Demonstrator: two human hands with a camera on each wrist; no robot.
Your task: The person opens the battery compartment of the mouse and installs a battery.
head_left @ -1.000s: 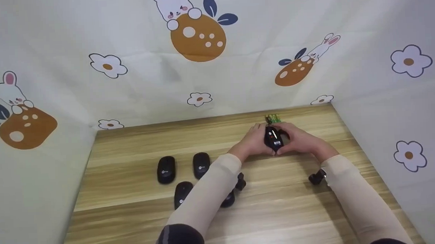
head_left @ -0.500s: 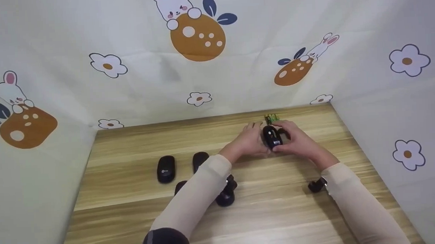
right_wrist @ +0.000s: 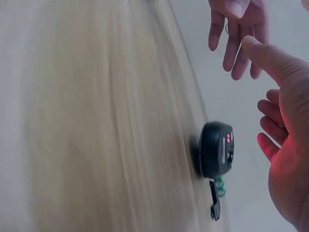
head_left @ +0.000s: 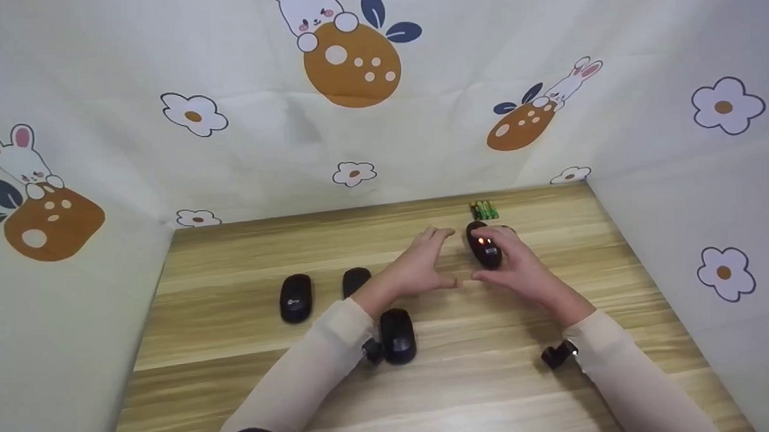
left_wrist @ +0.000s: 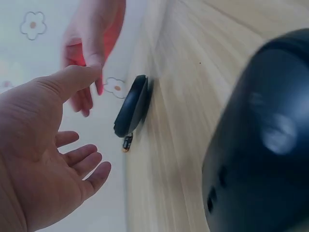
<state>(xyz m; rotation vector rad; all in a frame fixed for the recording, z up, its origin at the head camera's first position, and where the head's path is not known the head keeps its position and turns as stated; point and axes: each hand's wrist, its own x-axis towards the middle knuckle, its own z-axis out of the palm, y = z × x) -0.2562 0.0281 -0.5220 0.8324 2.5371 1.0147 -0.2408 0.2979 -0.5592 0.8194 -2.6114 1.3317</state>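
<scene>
A black computer mouse (head_left: 485,254) lies underside up on the table, a red light glowing on its base. My right hand (head_left: 520,265) hovers over its right side, fingers and thumb spread and apart from it in the right wrist view. To the left of that mouse my left hand (head_left: 416,270) is held in the air, fingers loosely extended and holding nothing. Several green batteries (head_left: 485,210) lie just behind the mouse. Beside it is a small black piece (right_wrist: 215,200), perhaps a battery cover; my right hand mostly hides it in the head view.
More black mice lie top side up to the left: one at far left (head_left: 296,298), one partly behind my left forearm (head_left: 356,281), and one near my left wrist camera (head_left: 397,336). Patterned cloth walls (head_left: 252,150) enclose the wooden table (head_left: 482,380) at the back and sides.
My left hand has let go of the mouse and moved left. My right hand's fingers have loosened from it too. The mouse stays, its red light now brighter.
</scene>
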